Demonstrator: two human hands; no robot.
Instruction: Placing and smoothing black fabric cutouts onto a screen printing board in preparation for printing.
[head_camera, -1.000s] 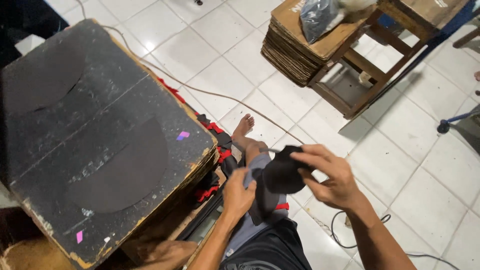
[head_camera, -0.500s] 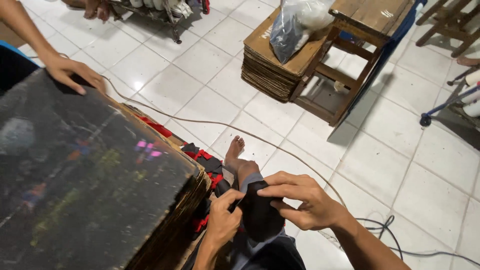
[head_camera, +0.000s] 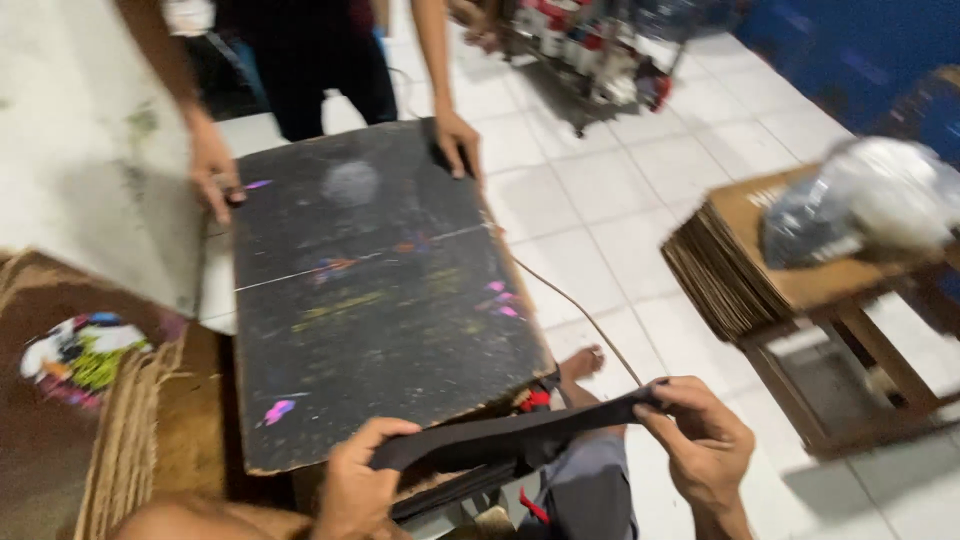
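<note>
Black fabric piece (head_camera: 515, 437) stretched taut across the lower middle of the frame, held at both ends. Left hand (head_camera: 355, 487), at lower centre-left, closed narrowly around the fabric's left end, fingers curled over it and thumb underneath. Right hand (head_camera: 700, 440), at lower right, pinched tight on the fabric's right end, thumb and fingertips pressed together at the edge. Fabric sagged a little in the middle, hanging just in front of the near edge of a dark board (head_camera: 370, 290).

Board lay flat, filling the centre of the frame, dusty black with pink and yellow smears and a pale line across it, its near corner chipped. Beyond it, at upper centre, stood another person, one hand (head_camera: 458, 142) resting on the board's far right corner, the other hand (head_camera: 215, 170) on its far left edge. Bare foot (head_camera: 583, 362) showed just right of the board's near corner, on the white tiled floor (head_camera: 620, 200), with a thin cord (head_camera: 585, 320) running past it. Red parts (head_camera: 535, 400) peeked out beneath the board's near edge.

At right of the frame, stack of cardboard sheets (head_camera: 740, 270) sat on a wooden stand (head_camera: 860, 350), with a clear plastic bag (head_camera: 860, 205) on top. At lower left, woven brown mat (head_camera: 125, 440) beside a colourful print (head_camera: 80, 355). Everything somewhat blurred.
</note>
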